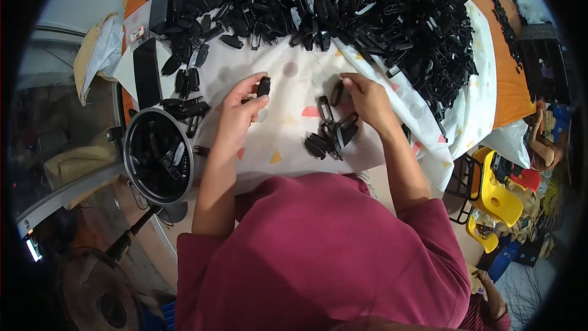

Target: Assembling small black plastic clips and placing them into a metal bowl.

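The left hand [237, 104] grasps a black oblong plastic piece [263, 86] between thumb and fingers, raised above the middle of the patterned cloth [285, 125] that covers much of the wooden tabletop [516, 97]. The right hand [371, 103], to its right, appears to pinch one end of a slim dark piece [337, 93]; its fingertips partly hide how firm that grip is.

Just below the right hand, toward the near edge of the tabletop, lies a small cluster of black clip-like pieces [331, 133], some overlapping. A large tangled heap of black pieces [318, 0] spreads along the far edge, running down toward the right. By the near left corner sits a round dark tub [127, 156] with pieces inside; what supports it cannot be told.

A light fingertip grip on such small, smooth-looking parts could let one slip and land among similar ones, where it would be hard to pick out. The cloth is creased beside the heap, so a tug from the right forearm could drag loose pieces along. The cluster lies close enough to the near edge that a brushing wrist might knock one off.
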Action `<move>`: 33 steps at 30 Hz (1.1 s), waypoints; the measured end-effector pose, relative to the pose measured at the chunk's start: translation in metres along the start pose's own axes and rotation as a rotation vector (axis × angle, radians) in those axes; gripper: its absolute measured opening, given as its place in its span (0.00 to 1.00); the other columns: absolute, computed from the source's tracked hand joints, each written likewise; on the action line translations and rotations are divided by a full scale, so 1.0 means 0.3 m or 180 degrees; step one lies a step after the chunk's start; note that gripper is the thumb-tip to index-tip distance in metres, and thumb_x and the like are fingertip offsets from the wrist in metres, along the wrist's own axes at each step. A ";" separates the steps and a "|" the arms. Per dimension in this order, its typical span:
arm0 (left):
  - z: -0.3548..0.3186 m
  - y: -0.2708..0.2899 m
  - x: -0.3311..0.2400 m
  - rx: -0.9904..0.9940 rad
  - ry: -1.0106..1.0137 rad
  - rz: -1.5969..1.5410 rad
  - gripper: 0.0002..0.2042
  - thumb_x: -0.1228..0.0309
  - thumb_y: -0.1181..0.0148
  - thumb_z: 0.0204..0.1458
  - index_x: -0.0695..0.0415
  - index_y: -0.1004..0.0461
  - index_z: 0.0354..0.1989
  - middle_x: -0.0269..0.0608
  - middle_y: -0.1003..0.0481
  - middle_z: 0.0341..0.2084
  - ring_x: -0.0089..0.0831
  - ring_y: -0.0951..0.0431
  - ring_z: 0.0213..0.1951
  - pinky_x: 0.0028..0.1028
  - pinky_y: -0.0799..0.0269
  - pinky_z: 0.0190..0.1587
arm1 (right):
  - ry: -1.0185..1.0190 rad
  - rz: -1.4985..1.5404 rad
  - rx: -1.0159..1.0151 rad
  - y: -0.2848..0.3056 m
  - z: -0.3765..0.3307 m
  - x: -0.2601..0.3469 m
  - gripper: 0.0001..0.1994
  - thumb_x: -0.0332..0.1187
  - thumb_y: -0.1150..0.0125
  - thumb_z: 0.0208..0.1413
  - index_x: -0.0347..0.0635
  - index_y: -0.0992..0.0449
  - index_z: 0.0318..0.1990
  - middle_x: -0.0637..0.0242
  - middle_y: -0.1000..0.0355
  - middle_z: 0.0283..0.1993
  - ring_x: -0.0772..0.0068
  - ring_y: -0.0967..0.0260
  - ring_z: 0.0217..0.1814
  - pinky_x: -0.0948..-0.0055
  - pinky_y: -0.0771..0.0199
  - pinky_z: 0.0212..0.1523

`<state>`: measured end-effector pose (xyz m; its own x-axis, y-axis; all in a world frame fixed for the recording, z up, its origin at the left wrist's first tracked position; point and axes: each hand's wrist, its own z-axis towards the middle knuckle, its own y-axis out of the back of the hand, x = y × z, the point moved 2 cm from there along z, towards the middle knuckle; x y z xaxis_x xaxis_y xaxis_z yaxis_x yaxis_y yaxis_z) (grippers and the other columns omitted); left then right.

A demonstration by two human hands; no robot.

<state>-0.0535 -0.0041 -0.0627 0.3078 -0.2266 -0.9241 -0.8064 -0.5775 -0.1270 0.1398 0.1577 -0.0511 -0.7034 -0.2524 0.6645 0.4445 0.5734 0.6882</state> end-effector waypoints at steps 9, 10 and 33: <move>-0.042 -0.059 -0.018 0.0235 -0.0076 -0.0440 0.12 0.71 0.43 0.49 0.60 0.32 0.42 0.29 0.31 0.27 0.12 0.41 0.19 0.13 0.45 0.20 | 0.2125 -0.1717 0.0162 0.029 0.000 0.061 0.10 0.26 0.40 0.41 0.40 0.29 0.35 0.63 0.31 0.41 0.66 0.33 0.41 0.72 0.29 0.39; -0.054 -0.077 -0.031 0.0215 -0.0092 -0.0432 0.12 0.71 0.43 0.49 0.60 0.32 0.42 0.29 0.31 0.27 0.12 0.41 0.19 0.13 0.45 0.20 | 0.2151 -0.1708 0.0158 0.029 0.002 0.073 0.10 0.26 0.40 0.41 0.40 0.29 0.35 0.63 0.31 0.41 0.66 0.33 0.41 0.72 0.29 0.39; -0.117 -0.167 -0.152 0.0234 -0.1546 0.0172 0.13 0.78 0.36 0.41 0.62 0.26 0.37 0.30 0.27 0.28 0.12 0.37 0.21 0.13 0.41 0.26 | 0.2964 0.0528 -0.0789 0.062 -0.170 0.251 0.22 0.21 0.39 0.39 0.36 0.29 0.47 0.63 0.32 0.28 0.66 0.40 0.28 0.72 0.37 0.28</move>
<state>-0.0095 0.0077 -0.0016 0.0079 0.1472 -0.9891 -0.8536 -0.5142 -0.0833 0.1235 0.1095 0.0266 0.0506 -0.7590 0.6491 0.6772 0.5038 0.5363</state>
